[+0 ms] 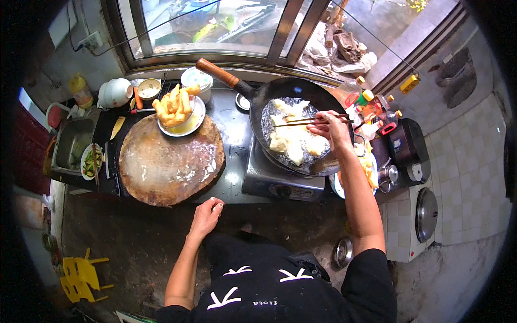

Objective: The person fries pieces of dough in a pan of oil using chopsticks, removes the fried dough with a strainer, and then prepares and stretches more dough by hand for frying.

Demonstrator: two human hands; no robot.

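Note:
My right hand [332,131] grips long dark chopsticks [309,120], their tips among pale dough pieces [295,141] frying in bubbling oil. The black wok [282,87], with a wooden handle at its upper left, sits on a gas stove [282,183]. Near the counter's front edge hangs my left hand [209,214], its fingers curled and whitish bits on them; nothing shows in it. To the left lies a round wooden chopping block [169,161]. Golden fried dough sticks [175,105] are piled in a bowl standing in a white dish [198,121] at the block's back edge.
Sauce bottles [369,109] crowd the wok's right side, beside a plate of fried food [366,165]. A cleaver [112,157] lies left of the block, near a plate of vegetables [92,162] and a sink [74,141]. Stacked bowls [116,93] stand below the window. A yellow plastic stool [80,276] is on the floor.

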